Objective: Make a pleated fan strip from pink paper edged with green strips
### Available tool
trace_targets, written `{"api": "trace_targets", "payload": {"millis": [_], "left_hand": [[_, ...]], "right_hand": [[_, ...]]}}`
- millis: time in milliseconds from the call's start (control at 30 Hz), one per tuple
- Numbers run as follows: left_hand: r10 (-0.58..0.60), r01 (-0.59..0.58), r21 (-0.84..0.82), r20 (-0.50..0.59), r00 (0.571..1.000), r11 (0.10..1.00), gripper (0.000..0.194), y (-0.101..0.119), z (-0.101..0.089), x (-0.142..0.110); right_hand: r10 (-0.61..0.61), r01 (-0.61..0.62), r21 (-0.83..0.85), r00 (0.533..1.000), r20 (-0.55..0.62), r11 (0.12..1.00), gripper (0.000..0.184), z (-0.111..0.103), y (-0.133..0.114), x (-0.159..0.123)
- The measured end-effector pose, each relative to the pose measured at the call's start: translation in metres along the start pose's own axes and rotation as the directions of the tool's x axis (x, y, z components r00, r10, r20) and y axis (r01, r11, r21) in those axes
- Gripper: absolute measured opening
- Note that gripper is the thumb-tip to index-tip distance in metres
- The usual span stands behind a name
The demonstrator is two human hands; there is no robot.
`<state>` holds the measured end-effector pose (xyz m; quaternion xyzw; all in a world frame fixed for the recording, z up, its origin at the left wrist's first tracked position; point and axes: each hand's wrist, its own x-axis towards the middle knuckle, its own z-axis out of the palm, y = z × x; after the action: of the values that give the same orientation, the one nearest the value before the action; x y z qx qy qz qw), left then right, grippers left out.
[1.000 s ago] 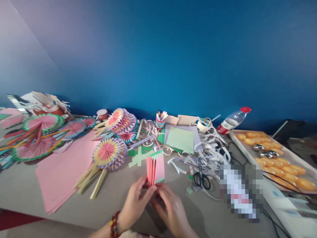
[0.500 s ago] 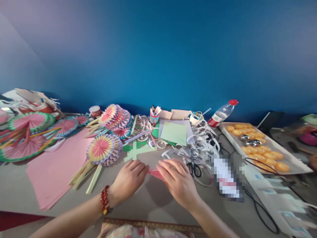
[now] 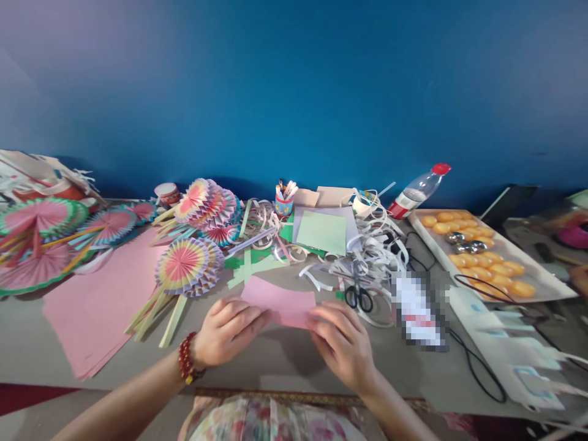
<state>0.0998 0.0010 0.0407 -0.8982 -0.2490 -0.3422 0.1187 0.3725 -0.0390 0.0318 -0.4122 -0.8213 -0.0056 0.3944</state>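
A folded pink paper (image 3: 281,303) is held just above the grey table (image 3: 285,361) between both hands. My left hand (image 3: 227,331), with a red bead bracelet at the wrist, pinches the paper's left end. My right hand (image 3: 342,344) grips its right end, fingers curled over the edge. The paper lies nearly flat, its far edge tipped up toward the wall. Black-handled scissors (image 3: 358,295) lie just right of the paper.
Round pleated paper fans (image 3: 188,264) on stick handles and pink sheets (image 3: 101,294) fill the left side. White paper strips (image 3: 376,254), a green sheet (image 3: 321,231), a pen cup (image 3: 283,202), a plastic bottle (image 3: 416,193), and a tray of yellow pieces (image 3: 487,257) lie behind and right.
The pleated pink paper stood upright a second ago. It was then pressed down between both hands, and now lies flattened, held at each end. The view has shifted slightly.
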Motion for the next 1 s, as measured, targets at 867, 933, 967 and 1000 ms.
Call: {"api": "trace_targets", "payload": {"millis": [867,933,967,1000], "left_hand": [[-0.122,0.198,-0.119,0.466,0.876,0.973,0.024,0.013,0.040,-0.041],[-0.156,0.236,-0.117,0.470,0.869,0.965,0.024,0.010,0.040,-0.041],[-0.190,0.279,-0.126,0.472,0.861,0.952,0.024,0.008,0.040,-0.041],[-0.226,0.329,-0.144,0.477,0.849,0.933,0.024,0.006,0.040,-0.041]], "right_hand": [[0.067,-0.028,-0.093,0.892,0.447,0.995,0.021,0.032,0.018,-0.026],[0.083,-0.057,-0.072,0.891,0.446,0.996,0.022,0.031,0.020,-0.023],[0.098,-0.081,-0.057,0.890,0.445,0.995,0.022,0.030,0.022,-0.021],[0.115,-0.111,-0.036,0.886,0.449,0.993,0.021,0.030,0.023,-0.019]]}}
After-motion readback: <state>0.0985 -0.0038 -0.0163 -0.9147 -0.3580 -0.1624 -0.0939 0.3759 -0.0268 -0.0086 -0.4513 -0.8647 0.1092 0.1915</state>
